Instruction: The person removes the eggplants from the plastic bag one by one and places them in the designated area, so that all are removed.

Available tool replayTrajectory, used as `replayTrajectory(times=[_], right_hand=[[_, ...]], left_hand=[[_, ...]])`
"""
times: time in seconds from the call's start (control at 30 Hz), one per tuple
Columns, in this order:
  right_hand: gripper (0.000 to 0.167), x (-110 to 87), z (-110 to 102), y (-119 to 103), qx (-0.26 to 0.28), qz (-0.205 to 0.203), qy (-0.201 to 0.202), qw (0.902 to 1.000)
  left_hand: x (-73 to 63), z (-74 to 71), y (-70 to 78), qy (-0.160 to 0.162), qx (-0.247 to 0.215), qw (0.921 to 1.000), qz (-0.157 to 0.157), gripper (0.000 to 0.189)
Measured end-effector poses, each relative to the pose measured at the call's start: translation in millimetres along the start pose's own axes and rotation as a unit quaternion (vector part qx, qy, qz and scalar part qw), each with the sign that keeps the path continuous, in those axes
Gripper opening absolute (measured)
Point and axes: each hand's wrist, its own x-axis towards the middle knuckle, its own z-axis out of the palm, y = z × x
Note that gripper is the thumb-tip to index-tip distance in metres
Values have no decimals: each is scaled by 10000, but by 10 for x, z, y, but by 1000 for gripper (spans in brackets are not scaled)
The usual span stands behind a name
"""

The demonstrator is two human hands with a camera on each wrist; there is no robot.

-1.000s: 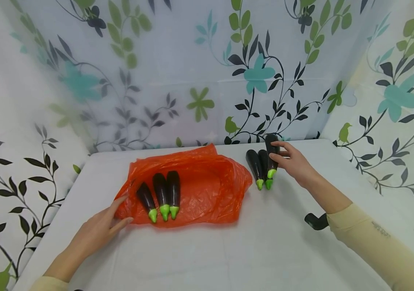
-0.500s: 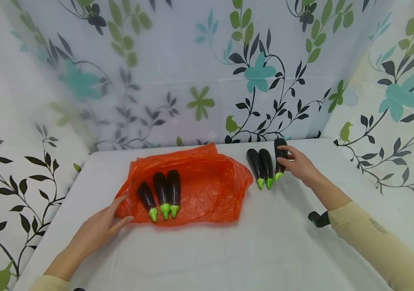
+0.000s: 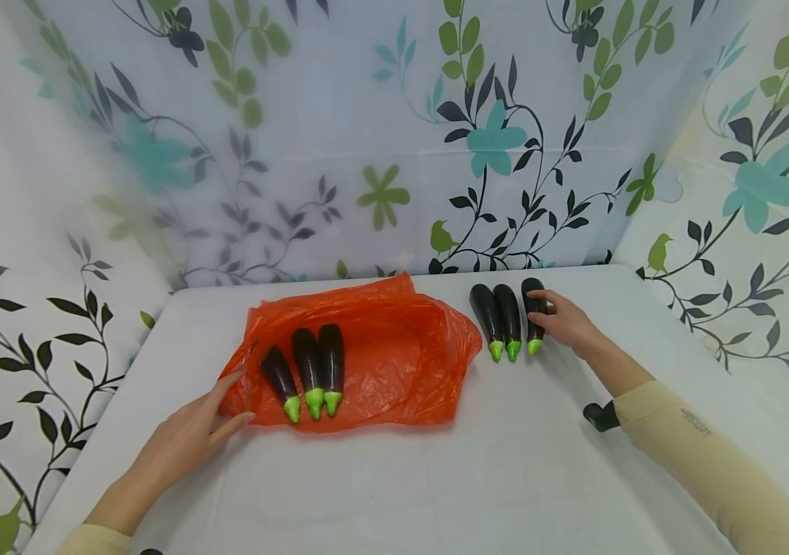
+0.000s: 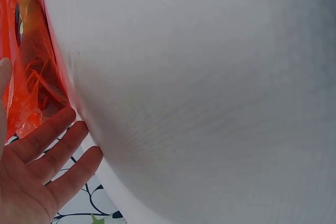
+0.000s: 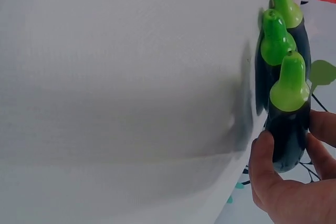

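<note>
- The held eggplant (image 5: 286,139) is near the desk's far edge, toward its far right corner, green cap pointing to the near edge; whether it touches the desk I cannot tell.
- The right hand (image 3: 568,320) grips it, thumb on one side and fingers curled round the other.
- Just to its left lie a middle eggplant (image 3: 508,312) and an outer eggplant (image 3: 487,312), side by side, caps also toward the near edge.
- Left of these, a crumpled orange-red bag (image 3: 394,366) spreads along the desk's far half.
- On the bag's left part lie three more eggplants (image 3: 307,366): two close together, the leftmost tilted.
- The left hand (image 3: 179,435), fingers extended and thumb apart, touches the bag's left side, near the desk's left edge.
- Under everything is the white desk (image 3: 401,493); beyond its far edge hangs a leaf-and-flower patterned curtain (image 3: 325,100).
- A small black object (image 3: 599,417) shows beside the right sleeve (image 3: 706,462).
</note>
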Motion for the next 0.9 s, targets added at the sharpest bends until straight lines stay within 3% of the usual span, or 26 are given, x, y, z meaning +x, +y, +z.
replayTrajectory(times=[0.3, 0.9], right_hand=[[53, 87, 45, 68, -322, 26, -99, 9994], [51, 130, 102, 55, -831, -116, 69, 9964]], left_hand=[[5, 5, -13, -15, -5, 10000, -1, 70], [0, 8, -1, 49, 8, 10000, 40, 71]])
